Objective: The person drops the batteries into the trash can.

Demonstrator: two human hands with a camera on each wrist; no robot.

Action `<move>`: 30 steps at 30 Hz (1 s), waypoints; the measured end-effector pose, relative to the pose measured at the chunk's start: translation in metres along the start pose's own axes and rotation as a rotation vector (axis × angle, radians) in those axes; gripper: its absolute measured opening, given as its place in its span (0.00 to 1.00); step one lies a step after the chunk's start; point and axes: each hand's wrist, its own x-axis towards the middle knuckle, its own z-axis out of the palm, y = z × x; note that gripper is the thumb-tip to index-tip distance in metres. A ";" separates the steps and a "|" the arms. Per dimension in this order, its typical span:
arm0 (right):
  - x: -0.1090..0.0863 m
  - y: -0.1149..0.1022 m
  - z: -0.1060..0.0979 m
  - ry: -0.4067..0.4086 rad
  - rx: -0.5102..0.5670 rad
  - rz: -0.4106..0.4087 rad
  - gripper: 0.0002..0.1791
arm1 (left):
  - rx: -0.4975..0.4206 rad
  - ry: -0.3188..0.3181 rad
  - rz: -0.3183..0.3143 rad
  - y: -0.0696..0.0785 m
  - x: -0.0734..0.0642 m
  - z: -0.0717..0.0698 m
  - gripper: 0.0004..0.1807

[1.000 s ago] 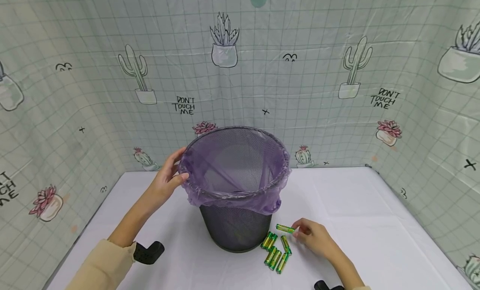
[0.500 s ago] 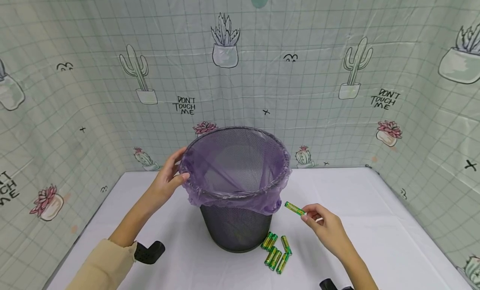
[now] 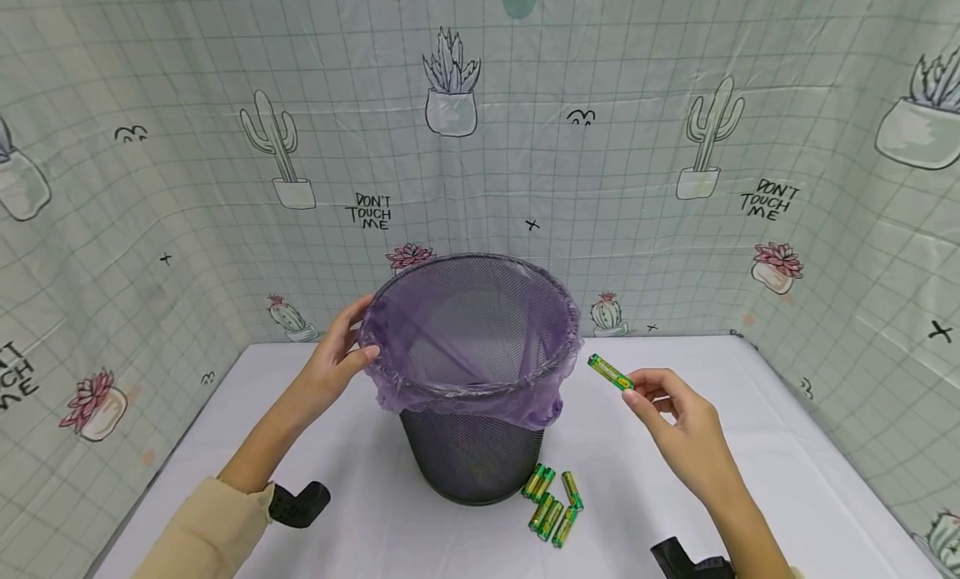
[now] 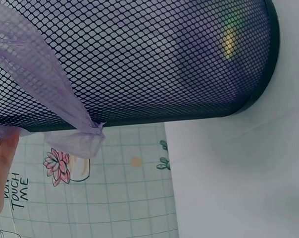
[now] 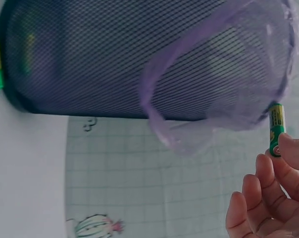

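A black wire-mesh wastebasket (image 3: 472,458) stands upright on the white table, lined with a thin purple bag (image 3: 480,406) folded over its rim. My left hand (image 3: 339,354) holds the left side of that rim, thumb on the bag and fingers outside. Right of the rim, above the table, my right hand (image 3: 682,421) pinches one green-and-yellow battery (image 3: 610,372) by its end between thumb and fingers. In the right wrist view, the same battery (image 5: 276,130) shows near the bag's edge. Several similar batteries (image 3: 555,516) lie by the basket's base on the right.
A white cloth (image 3: 750,446) covers the table. Behind and at both sides hangs a grid-patterned curtain (image 3: 637,229) with cactus prints. Through the mesh, a blurred yellow-green patch (image 4: 229,43) shows low in the basket. Black wrist mounts (image 3: 300,504) sit on both forearms.
My right hand has lifted the battery off the table, raising it up and to the right, close to rim height. My left hand and the wastebasket have stayed put.
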 end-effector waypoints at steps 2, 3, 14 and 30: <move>0.003 -0.006 -0.002 0.012 0.011 -0.028 0.08 | 0.001 0.002 0.000 0.000 0.000 0.000 0.36; 0.005 -0.009 -0.003 0.016 0.016 -0.042 0.08 | 0.001 0.003 -0.001 0.000 0.000 0.000 0.36; 0.022 -0.030 -0.002 0.002 0.049 -0.130 0.07 | 0.003 0.003 0.009 -0.002 0.000 0.000 0.36; 0.038 -0.046 0.009 -0.041 0.044 -0.236 0.08 | 0.003 0.004 0.019 -0.003 0.001 -0.001 0.36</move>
